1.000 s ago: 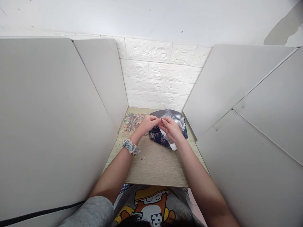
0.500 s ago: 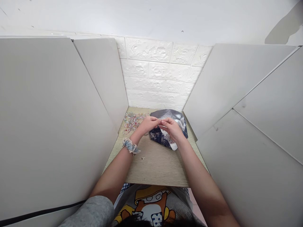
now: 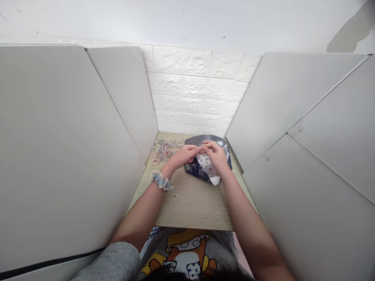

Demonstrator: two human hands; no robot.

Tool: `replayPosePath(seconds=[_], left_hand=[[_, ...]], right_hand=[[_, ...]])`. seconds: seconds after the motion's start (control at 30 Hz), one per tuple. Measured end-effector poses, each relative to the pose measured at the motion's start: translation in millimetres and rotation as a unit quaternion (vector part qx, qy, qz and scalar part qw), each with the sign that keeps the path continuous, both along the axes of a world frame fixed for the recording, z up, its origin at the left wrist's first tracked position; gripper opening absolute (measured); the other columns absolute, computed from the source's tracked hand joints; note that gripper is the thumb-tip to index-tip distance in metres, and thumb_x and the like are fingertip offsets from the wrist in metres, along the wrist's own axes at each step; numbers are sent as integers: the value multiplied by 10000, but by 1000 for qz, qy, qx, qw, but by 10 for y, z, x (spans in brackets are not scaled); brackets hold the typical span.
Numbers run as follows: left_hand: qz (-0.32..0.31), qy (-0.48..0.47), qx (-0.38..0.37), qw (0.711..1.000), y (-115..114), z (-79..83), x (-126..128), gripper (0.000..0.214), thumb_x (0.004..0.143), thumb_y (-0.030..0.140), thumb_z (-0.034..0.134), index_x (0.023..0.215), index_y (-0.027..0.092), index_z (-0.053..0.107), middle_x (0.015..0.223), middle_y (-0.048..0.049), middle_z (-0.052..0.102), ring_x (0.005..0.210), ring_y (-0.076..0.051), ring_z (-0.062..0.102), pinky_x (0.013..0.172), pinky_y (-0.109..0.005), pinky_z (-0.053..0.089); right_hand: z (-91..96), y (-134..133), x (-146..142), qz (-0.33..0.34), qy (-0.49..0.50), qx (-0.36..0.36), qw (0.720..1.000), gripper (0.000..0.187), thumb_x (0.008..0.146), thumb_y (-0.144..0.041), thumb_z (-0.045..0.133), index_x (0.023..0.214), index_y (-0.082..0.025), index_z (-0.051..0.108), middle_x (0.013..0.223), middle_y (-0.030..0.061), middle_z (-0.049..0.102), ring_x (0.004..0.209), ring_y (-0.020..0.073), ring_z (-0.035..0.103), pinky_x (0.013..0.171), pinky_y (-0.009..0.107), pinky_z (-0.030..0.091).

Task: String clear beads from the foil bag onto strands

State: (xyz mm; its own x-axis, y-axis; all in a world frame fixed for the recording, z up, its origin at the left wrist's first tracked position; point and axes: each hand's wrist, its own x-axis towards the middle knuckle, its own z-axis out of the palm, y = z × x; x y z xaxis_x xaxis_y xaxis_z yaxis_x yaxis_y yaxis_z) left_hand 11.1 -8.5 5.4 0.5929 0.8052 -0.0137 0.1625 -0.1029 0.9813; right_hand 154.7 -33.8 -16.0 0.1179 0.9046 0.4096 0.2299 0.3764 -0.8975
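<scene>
Pale grey boards stand along 2 sides of a wood-grain tabletop, facing a white faux-brick wall.

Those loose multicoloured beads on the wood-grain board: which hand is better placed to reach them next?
Probably the left hand: it sits right beside the loose multicoloured beads, while the right hand is farther off, above the dark blue foil-lined pouch.

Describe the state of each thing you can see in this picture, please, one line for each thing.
left hand: raised, fingertips pinched together, touching the right hand's fingertips
right hand: raised above the pouch, fingertips pinched; anything held is too small to tell
dark blue patterned pouch: lying on the board, silver lining showing
beads: loose, spread in a heap
fabric scrunchie: worn on the left wrist
wood-grain board: flat, under everything
</scene>
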Motion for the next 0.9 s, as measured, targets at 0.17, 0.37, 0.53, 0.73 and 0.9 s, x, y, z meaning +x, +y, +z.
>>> replayPosePath(seconds=[0.17, 0.37, 0.53, 0.73, 0.9], left_hand=[[16, -3, -6, 1000, -26, 21, 11, 334, 740, 452, 423, 828, 145, 522, 713, 8, 501, 362, -18, 454, 291, -148, 231], [25, 13, -13, 1000, -12, 20, -1, 359, 708, 468, 456, 744, 119, 533, 705, -11, 555, 367, -17, 446, 306, -156, 210], [36, 2, -26, 999, -19, 50, -8, 337, 668, 456, 510, 694, 122, 551, 466, 54, 424, 323, -12, 309, 338, -172, 157], [42, 3, -28, 999, -46, 77, -15, 332, 664, 452, 514, 691, 126, 573, 348, 95, 204, 323, -23, 160, 360, -190, 90], [41, -41, -43, 997, -32, 58, -8, 245, 678, 391, 509, 660, 146, 507, 404, 84, 279, 330, -18, 229, 347, -173, 148]], right_hand=[[24, -18, 31, 45, -26, -25, 998, 134, 675, -321, 559, 646, -201, 611, 914, 33, 556, 935, 162, 492, 860, 328, 347], [49, -28, 0, 5, -38, -29, 999, 119, 642, -338, 586, 672, -233, 635, 951, 34, 532, 923, 168, 489, 812, 320, 379], [48, -14, 47, -82, -62, 21, 994, 179, 717, -345, 492, 734, -199, 594, 866, 40, 567, 875, 165, 507, 799, 303, 381], [-100, -3, 154, -142, -413, -89, 895, 219, 779, -265, 394, 841, -184, 589, 909, 83, 554, 837, 191, 497, 706, 303, 359], [-181, 19, 200, -102, -532, -150, 827, 202, 757, -189, 411, 792, -190, 610, 899, 86, 547, 791, 180, 510, 640, 279, 343]])
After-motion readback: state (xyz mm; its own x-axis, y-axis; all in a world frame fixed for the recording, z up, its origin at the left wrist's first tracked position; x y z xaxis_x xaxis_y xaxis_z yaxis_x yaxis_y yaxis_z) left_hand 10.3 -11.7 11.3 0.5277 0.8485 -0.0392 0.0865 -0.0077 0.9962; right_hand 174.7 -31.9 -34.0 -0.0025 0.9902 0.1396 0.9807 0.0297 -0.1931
